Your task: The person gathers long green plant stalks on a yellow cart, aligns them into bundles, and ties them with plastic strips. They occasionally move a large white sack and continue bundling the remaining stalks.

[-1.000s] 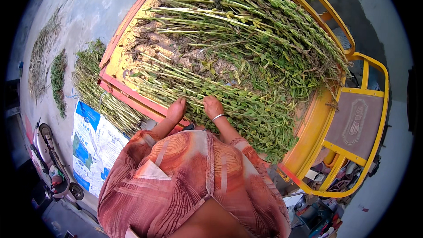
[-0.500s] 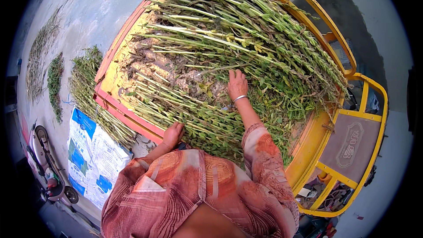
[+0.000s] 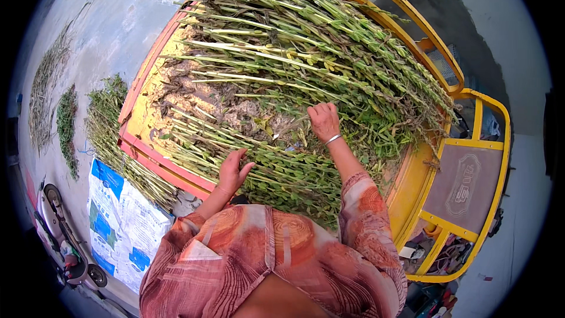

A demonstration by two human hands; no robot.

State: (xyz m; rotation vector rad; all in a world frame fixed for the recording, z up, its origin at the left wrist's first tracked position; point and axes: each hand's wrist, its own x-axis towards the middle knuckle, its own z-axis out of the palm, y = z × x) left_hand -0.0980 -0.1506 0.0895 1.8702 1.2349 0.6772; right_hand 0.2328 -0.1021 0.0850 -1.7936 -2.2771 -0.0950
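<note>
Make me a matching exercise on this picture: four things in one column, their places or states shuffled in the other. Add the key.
Things:
1. Left hand
2. Brown panel
3. Right hand
4. Scooter

Places and states:
A. Curled, with a broad silver-coloured bangle at the wrist
B. On the grey floor, near the picture's left rim
C. Open, thumb spread apart, by the nearer leafy stalks
D. Set among yellow metal bars on the right side

Right pairs: 1-C, 2-D, 3-A, 4-B
</note>
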